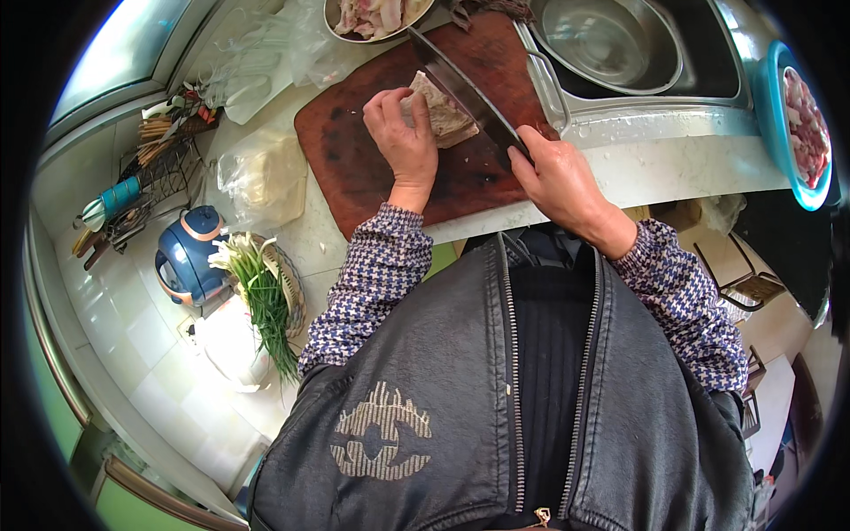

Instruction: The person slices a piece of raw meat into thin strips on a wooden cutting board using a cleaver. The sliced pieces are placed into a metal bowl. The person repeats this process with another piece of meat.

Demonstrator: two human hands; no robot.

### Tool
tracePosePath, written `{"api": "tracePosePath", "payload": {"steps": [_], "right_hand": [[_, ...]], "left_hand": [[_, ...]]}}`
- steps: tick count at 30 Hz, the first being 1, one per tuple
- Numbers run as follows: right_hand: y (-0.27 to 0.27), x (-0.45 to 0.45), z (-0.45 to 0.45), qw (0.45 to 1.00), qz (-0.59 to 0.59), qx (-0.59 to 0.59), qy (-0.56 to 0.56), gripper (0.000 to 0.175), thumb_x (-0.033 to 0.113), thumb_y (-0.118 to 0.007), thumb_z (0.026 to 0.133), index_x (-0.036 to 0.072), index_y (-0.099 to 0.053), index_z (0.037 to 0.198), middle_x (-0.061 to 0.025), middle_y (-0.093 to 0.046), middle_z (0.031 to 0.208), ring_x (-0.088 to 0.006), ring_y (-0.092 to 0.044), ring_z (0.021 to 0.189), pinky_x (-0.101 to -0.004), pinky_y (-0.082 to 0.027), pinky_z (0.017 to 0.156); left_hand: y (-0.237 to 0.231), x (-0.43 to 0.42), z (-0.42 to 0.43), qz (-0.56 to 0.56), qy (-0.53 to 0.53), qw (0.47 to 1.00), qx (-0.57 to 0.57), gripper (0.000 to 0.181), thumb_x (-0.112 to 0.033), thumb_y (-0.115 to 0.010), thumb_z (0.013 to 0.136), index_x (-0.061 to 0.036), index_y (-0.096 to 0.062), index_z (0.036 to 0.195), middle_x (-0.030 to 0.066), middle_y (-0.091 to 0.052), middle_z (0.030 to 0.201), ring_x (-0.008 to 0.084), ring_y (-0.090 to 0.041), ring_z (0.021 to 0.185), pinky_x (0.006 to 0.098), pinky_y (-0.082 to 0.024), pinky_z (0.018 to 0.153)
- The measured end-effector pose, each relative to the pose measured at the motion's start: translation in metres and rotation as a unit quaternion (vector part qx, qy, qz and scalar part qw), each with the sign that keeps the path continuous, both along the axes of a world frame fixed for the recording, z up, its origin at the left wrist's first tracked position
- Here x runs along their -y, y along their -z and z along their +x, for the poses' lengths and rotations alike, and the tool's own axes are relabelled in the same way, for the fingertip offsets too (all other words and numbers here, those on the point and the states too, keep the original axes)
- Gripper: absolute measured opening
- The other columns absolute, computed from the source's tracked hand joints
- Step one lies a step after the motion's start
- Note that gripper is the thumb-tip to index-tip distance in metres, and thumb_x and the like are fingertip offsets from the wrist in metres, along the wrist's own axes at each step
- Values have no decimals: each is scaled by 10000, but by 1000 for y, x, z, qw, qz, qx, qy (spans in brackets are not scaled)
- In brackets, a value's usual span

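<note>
A reddish-brown cutting board [352,166] lies on the counter before me, with a block of pale meat [446,114] on it. My left hand [405,133] rests on the meat's left side, its fingers bent against it. My right hand [558,172] grips the handle of a large kitchen knife [465,89]. The dark blade stands along the meat's right side, its tip towards the top of the view. Whether the edge is in the meat, I cannot tell. At the board's far edge is a metal bowl [330,23] of cut fatty meat [375,16].
Right of the board, a metal basin [611,43] sits in the sink [724,66]; a blue basin [773,113] of raw meat [805,126] stands farther right. Left are a bagged pale block [265,176], green onions [265,299] in a woven basket [292,285], a blue appliance [189,255] and a utensil rack [163,176].
</note>
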State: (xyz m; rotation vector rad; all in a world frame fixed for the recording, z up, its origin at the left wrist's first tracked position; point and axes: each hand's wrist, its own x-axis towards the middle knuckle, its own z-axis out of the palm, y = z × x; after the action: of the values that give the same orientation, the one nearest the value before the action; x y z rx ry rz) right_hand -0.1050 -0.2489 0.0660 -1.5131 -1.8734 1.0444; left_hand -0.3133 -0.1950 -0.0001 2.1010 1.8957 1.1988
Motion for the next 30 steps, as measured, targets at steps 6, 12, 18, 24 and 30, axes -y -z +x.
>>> {"api": "tracePosePath", "payload": {"steps": [6, 12, 18, 24, 30], "right_hand": [[-1, -1, 2, 1000, -10, -2, 24, 152, 163, -531, 878, 20, -483, 859, -215, -583, 617, -419, -581, 610, -514, -448, 562], [4, 6, 1, 999, -26, 7, 30, 152, 161, -528, 878, 16, -489, 857, -208, -586, 605, -409, -596, 605, -503, -465, 565], [7, 10, -3, 998, -45, -18, 29, 148, 145, -527, 896, 12, -471, 864, -215, -567, 630, -426, -565, 624, -501, -427, 548], [5, 11, -4, 999, -21, -9, 26, 148, 146, -531, 887, 12, -473, 862, -201, -576, 617, -410, -579, 606, -492, -444, 541], [-4, 8, -6, 1000, 5, 9, 21, 122, 121, -528, 858, 10, -480, 837, -184, -589, 575, -376, -608, 555, -469, -481, 516]], "left_hand": [[13, -5, 7, -30, 7, 996, -82, 140, -200, -635, 858, -69, -594, 884, 100, -551, 970, 271, -488, 922, 378, -380, 794], [18, -5, 8, 4, 14, 1000, -28, 104, -149, -651, 829, -95, -625, 913, 88, -532, 976, 271, -472, 913, 378, -379, 805], [16, 2, 8, -39, 27, 999, -16, 137, -179, -661, 835, -79, -621, 921, 99, -525, 977, 271, -460, 934, 380, -370, 820], [19, -1, 8, -16, 11, 1000, -24, 160, -186, -667, 842, -60, -590, 906, 93, -533, 973, 260, -477, 951, 370, -369, 849], [23, -1, 5, 4, 27, 1000, -15, 162, -125, -667, 798, -92, -613, 947, 100, -513, 962, 265, -465, 907, 371, -374, 804]]}}
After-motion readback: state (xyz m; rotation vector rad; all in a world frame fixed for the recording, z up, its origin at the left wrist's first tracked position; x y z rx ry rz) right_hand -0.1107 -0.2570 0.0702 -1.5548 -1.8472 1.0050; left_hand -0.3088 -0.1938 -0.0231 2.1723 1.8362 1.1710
